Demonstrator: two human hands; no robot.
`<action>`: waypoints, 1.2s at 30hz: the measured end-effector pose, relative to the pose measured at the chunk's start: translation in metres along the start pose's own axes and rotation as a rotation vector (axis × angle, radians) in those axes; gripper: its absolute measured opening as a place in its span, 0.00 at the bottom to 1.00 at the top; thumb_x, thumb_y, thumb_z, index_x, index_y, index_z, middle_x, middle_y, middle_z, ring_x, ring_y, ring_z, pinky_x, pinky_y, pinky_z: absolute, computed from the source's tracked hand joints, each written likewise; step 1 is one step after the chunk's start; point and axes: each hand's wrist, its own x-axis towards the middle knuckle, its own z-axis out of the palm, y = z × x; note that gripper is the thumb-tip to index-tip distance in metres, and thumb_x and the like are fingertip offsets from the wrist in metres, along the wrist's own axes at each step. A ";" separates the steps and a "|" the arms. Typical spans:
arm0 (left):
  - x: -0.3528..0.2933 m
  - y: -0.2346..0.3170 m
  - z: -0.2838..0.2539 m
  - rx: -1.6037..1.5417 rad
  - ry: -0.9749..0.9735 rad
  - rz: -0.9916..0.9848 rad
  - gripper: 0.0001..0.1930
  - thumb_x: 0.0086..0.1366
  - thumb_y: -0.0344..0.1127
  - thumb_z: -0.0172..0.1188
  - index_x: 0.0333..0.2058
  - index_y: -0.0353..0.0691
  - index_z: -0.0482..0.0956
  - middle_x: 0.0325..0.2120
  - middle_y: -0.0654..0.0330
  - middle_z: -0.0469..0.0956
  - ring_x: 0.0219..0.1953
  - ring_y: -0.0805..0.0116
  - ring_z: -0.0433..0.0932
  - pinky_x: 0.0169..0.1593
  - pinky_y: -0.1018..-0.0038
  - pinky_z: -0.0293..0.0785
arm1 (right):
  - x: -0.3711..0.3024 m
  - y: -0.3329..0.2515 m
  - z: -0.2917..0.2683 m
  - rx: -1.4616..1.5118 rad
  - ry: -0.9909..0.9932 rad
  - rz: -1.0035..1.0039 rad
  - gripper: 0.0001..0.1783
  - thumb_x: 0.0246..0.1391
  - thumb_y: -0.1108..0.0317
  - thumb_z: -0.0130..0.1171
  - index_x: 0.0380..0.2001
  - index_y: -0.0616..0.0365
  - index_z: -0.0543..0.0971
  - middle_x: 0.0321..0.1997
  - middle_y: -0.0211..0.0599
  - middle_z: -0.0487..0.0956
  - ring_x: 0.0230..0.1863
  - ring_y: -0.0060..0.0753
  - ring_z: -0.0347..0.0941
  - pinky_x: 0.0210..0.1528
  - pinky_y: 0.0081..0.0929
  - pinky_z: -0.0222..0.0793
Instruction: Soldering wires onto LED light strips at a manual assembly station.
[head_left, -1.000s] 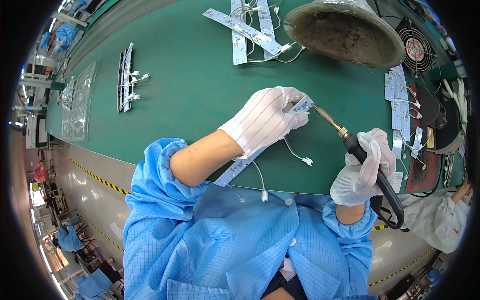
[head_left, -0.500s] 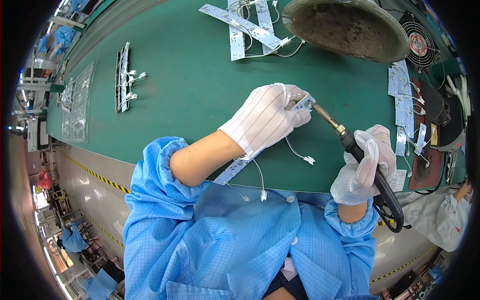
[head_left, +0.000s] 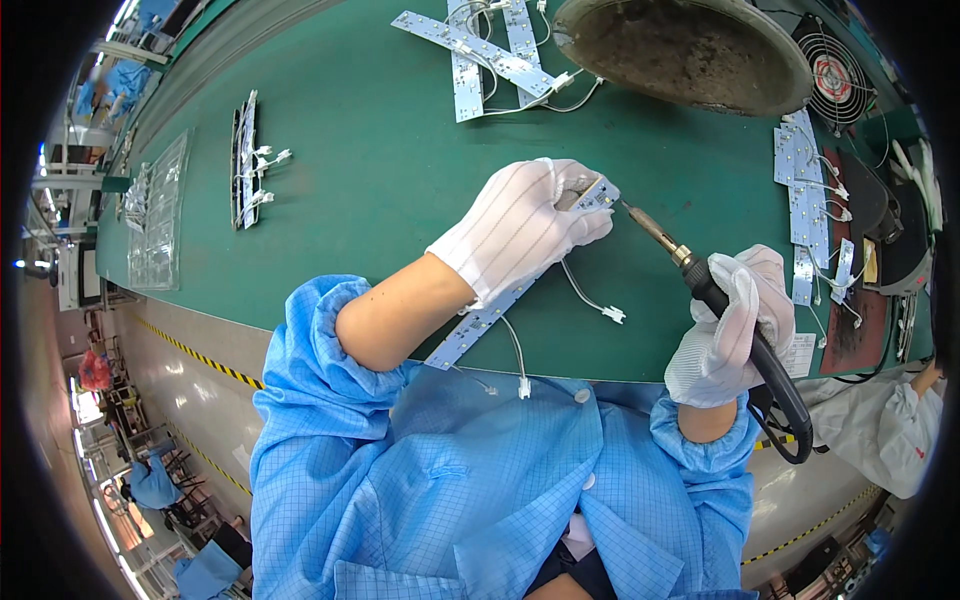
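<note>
Gloved in striped white, my left hand (head_left: 525, 222) is closed around a long, narrow LED strip board (head_left: 468, 335). The board slants from near my body up to the right, and its far end sticks out past my fingers. White wires with small plugs hang from its lower side. My right hand (head_left: 735, 325), also gloved, grips a soldering iron (head_left: 690, 268) by its black handle. Its tip points up-left and stands just off the board's far end, with a small gap between them.
Several LED boards (head_left: 468, 75) lie crossed at the back, beside a round metal hood (head_left: 685, 55). At the right are more boards (head_left: 808, 205), a fan (head_left: 835, 80) and a black soldering stand (head_left: 880, 225). Thin strips (head_left: 246, 165) and a clear plastic tray (head_left: 158, 215) lie left on the green mat (head_left: 340, 190).
My left hand has shifted slightly left with the board, and more of its far end shows. The iron's tip, which was at the board's end, is now a little apart from it.
</note>
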 end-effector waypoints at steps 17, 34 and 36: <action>0.002 -0.004 0.004 -0.076 0.007 -0.055 0.17 0.54 0.42 0.62 0.36 0.33 0.79 0.24 0.46 0.76 0.28 0.48 0.75 0.34 0.62 0.71 | 0.004 -0.008 0.003 0.147 -0.051 0.062 0.10 0.55 0.80 0.43 0.40 0.69 0.71 0.33 0.48 0.76 0.29 0.39 0.71 0.33 0.35 0.69; -0.077 0.022 -0.031 0.673 -0.131 -0.243 0.24 0.55 0.47 0.64 0.48 0.41 0.72 0.31 0.51 0.78 0.34 0.52 0.79 0.36 0.62 0.76 | 0.009 -0.016 0.009 0.287 0.069 0.441 0.09 0.52 0.77 0.48 0.35 0.64 0.77 0.27 0.37 0.72 0.28 0.29 0.66 0.29 0.23 0.62; -0.088 0.026 -0.027 0.668 -0.055 -0.246 0.19 0.55 0.44 0.63 0.41 0.41 0.73 0.27 0.53 0.77 0.31 0.55 0.79 0.32 0.63 0.77 | 0.012 -0.021 0.011 0.231 0.063 0.494 0.13 0.53 0.70 0.44 0.32 0.66 0.77 0.26 0.36 0.70 0.26 0.28 0.63 0.28 0.25 0.58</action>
